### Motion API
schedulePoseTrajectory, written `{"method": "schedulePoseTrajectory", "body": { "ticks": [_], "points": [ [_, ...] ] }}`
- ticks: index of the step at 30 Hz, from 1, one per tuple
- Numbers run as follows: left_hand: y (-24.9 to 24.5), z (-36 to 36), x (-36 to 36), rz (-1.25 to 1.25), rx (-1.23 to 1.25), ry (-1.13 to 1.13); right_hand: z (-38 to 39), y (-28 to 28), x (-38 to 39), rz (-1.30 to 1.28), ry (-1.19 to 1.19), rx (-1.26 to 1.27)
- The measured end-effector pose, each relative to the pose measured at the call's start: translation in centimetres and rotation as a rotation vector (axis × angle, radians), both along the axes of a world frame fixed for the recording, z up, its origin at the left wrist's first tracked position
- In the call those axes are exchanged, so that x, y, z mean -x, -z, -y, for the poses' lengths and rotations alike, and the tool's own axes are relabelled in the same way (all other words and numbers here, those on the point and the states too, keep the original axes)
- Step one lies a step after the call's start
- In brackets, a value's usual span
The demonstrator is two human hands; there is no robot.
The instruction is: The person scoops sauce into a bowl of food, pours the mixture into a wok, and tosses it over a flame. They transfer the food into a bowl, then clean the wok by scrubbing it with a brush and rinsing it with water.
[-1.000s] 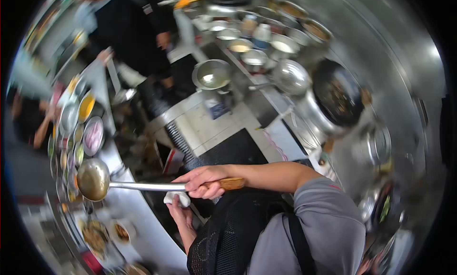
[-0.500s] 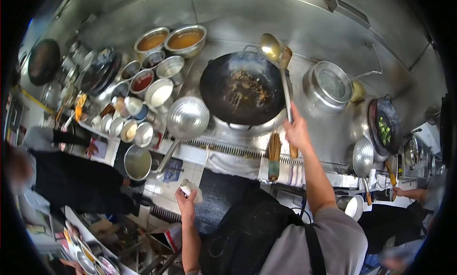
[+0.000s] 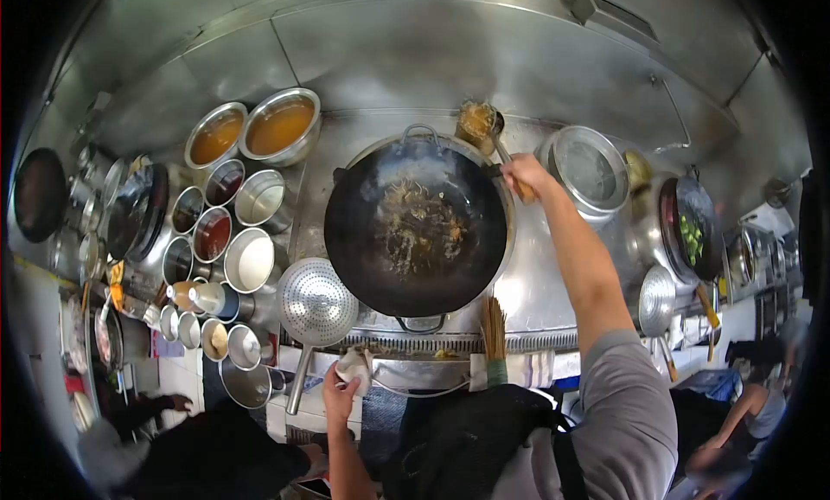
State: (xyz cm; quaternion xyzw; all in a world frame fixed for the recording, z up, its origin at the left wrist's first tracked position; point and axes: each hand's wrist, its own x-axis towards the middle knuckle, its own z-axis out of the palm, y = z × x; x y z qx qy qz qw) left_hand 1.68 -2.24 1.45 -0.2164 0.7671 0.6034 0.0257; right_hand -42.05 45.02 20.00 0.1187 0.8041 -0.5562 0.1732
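My right hand (image 3: 525, 176) is closed around the wooden-ended handle of a ladle (image 3: 501, 145), beyond the right rim of a black wok (image 3: 363, 266). The ladle's head is at a tall container (image 3: 471, 141) behind the wok, whose contents look orange-brown. Inside the wok lie dark, wet food scraps (image 3: 419, 223). My left hand (image 3: 340, 398) grips a folded white cloth (image 3: 355, 368) at the stove's front edge, left of the wok's near loop handle (image 3: 421, 326).
A perforated strainer (image 3: 317, 301) rests left of the wok. Metal sauce pots (image 3: 250, 259) and two bowls of orange liquid (image 3: 282, 126) stand beyond it. A bamboo brush (image 3: 494, 336) is at the front edge, a steel pot (image 3: 590, 171) at right. Other people stand at left and right.
My right hand has moved the ladle from above the wok's right rim back to the container. My left hand has brought the cloth up to the stove's front edge. The camera view has shifted.
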Motion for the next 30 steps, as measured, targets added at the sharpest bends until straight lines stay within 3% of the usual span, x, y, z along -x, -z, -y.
{"method": "schedulePoseTrajectory", "body": {
  "ticks": [1,2,4,6,9,11,13,15,17,18,20,24,26,29,30],
  "points": [
    [-0.2,0.1,0.2,-0.075,-0.036,-0.045,-0.1,-0.5,-2.4,-0.135,-0.079,-0.289],
    [-0.6,0.3,0.5,-0.034,-0.051,0.014,-2.7,3.9,-3.2,-0.539,-0.063,-0.652],
    [0.6,1.0,0.2,0.018,-0.091,0.034,-5.1,4.1,-8.3,-0.532,0.040,-0.598],
    [0.8,1.3,0.7,0.055,-0.128,0.113,-7.9,4.9,-13.1,-0.560,0.122,-0.743],
    [-3.2,1.7,2.1,0.078,0.012,0.196,-10.4,3.3,-20.1,-0.330,0.279,-0.874],
    [-5.5,2.3,3.7,0.070,0.335,0.248,-12.3,3.4,-23.0,-0.353,0.332,-0.927],
    [-8.3,2.2,6.4,-0.120,0.403,0.220,-14.3,3.5,-23.7,-0.204,0.403,-0.936],
    [-10.5,1.3,9.6,-0.281,0.327,0.156,-16.9,5.6,-23.2,-0.352,0.413,-1.000],
    [-13.5,-0.6,12.4,-0.366,0.337,0.156,-16.7,4.2,-21.7,-0.030,0.616,-0.179],
    [-14.9,-1.9,13.8,-0.432,0.349,0.151,-16.7,3.7,-21.6,-0.043,0.626,-0.172],
    [-17.0,-5.3,16.4,-0.476,0.326,0.189,-16.5,2.9,-21.8,0.007,0.772,0.913],
    [-17.6,-11.2,22.4,-0.528,0.124,0.334,-14.4,-0.9,-26.5,-0.020,0.608,1.189],
    [-15.1,-13.9,26.4,-0.524,0.014,0.364,-13.3,-3.6,-28.7,0.000,0.536,1.183],
    [-10.8,-18.8,32.5,-0.536,0.131,0.425,-11.3,-8.2,-31.4,0.035,0.434,1.126],
    [-11.0,-20.8,33.4,-0.469,0.053,0.460,-10.5,-9.7,-32.0,0.061,0.415,1.079]
  ]
}}
